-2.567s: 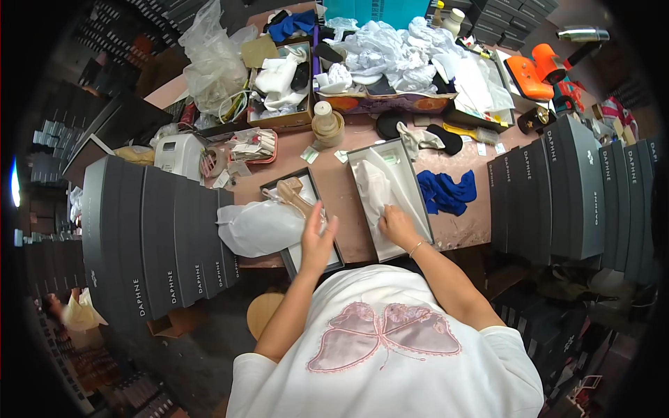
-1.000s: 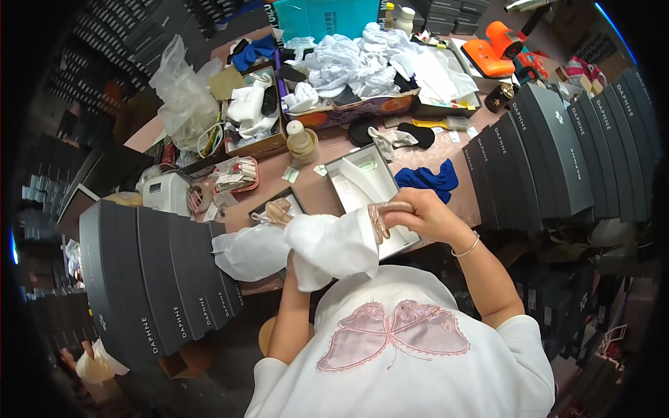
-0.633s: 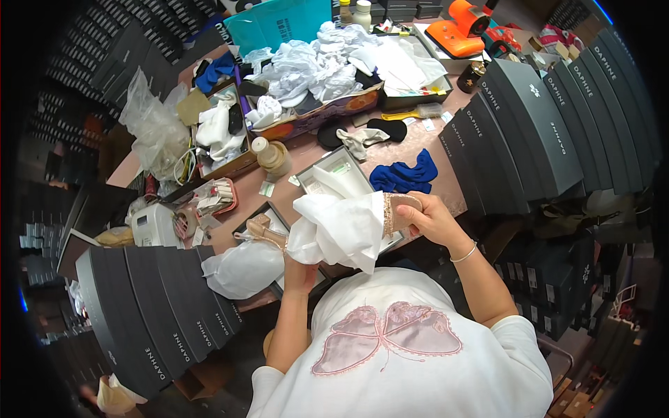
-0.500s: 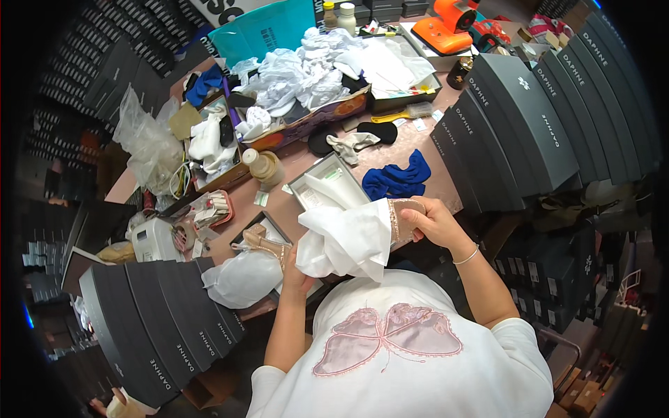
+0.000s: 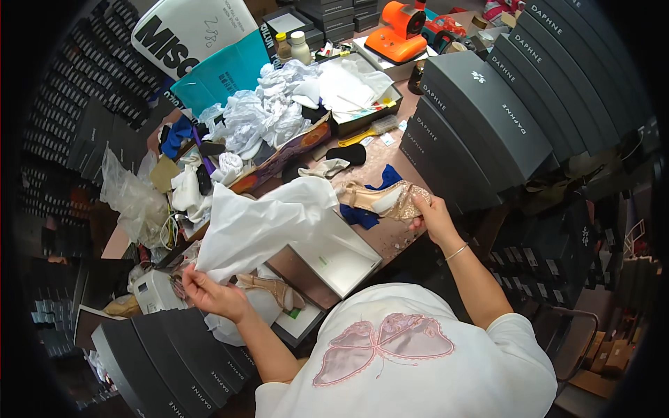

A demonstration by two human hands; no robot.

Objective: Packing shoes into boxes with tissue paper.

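Observation:
My right hand (image 5: 433, 221) is closed round a glittery rose-gold shoe (image 5: 380, 200), held above a blue cloth (image 5: 390, 175). A white piece sits inside the shoe. My left hand (image 5: 217, 292) pinches one corner of a thin white cloth bag (image 5: 268, 223); the bag spreads up and right, its far end close to the shoe. Beneath it lies an open grey shoe box (image 5: 352, 259) with white paper inside. A second shoe of the same colour (image 5: 275, 287) rests on white wrapping in another box part (image 5: 306, 324), beside my left forearm.
Stacks of dark grey shoe boxes stand at the right (image 5: 481, 111) and lower left (image 5: 171, 355). Behind the work spot are a carton of crumpled white paper (image 5: 261, 115), a yellow-handled brush (image 5: 366, 132), an orange device (image 5: 397, 35) and small bottles (image 5: 300, 47). A clear plastic bag (image 5: 132, 198) lies left.
The shoe has come out of the white bag. My left hand has moved left and up, stretching the bag out; my right hand keeps the shoe at the right. The view has shifted.

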